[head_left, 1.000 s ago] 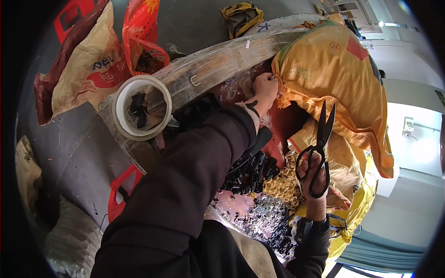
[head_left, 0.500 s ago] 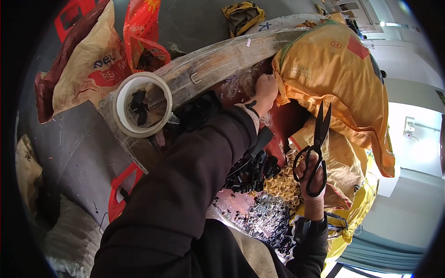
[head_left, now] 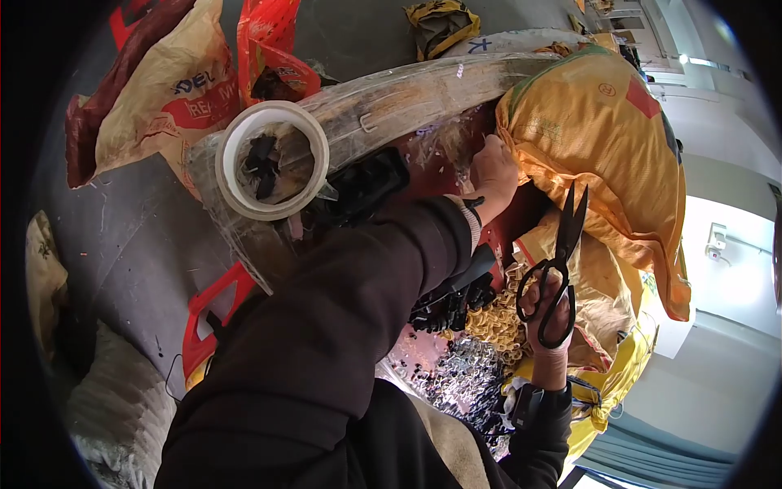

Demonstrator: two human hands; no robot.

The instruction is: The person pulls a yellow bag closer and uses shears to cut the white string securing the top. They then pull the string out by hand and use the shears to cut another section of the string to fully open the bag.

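L hand (head_left: 494, 174): arm in dark sleeve runs up from lower edge, across centre of frame. Fingers closed, pinching the edge of the yellow woven sack (head_left: 599, 138) where it meets the clear plastic sheet (head_left: 383, 102). Whether the grip takes in sack only or sack + plastic: cannot tell. Black band at the wrist.

R hand (head_left: 547, 314): fingers through the loop handles of the black scissors (head_left: 558, 265), closed on them. Blades together, tips up, tilted slightly R, lying against the sack's lower fold. Scissors sit below and R of the L hand, apart from it.

Sack: upper R of frame, slumped, mouth facing L toward the L hand; dark red lining shows in the opening.

Other items:
- Tape roll (head_left: 271, 160), white, large, rests on the plastic sheet, L of the L forearm. Dark scraps visible through its core.
- Black plastic parts (head_left: 450, 300), heaped just below the L wrist.
- Gold-coloured small parts (head_left: 497, 322), beside the R hand, touching the black heap.
- Silver small parts (head_left: 460, 383), below the gold ones, near the R forearm.
- Red and cream printed bags (head_left: 175, 90), upper L, on grey floor (head_left: 122, 244).
- Red plastic piece (head_left: 213, 314), L of the dark sleeve, partly hidden by it.
- Crumpled yellow-dark cloth (head_left: 440, 24), top centre, well apart from both hands.
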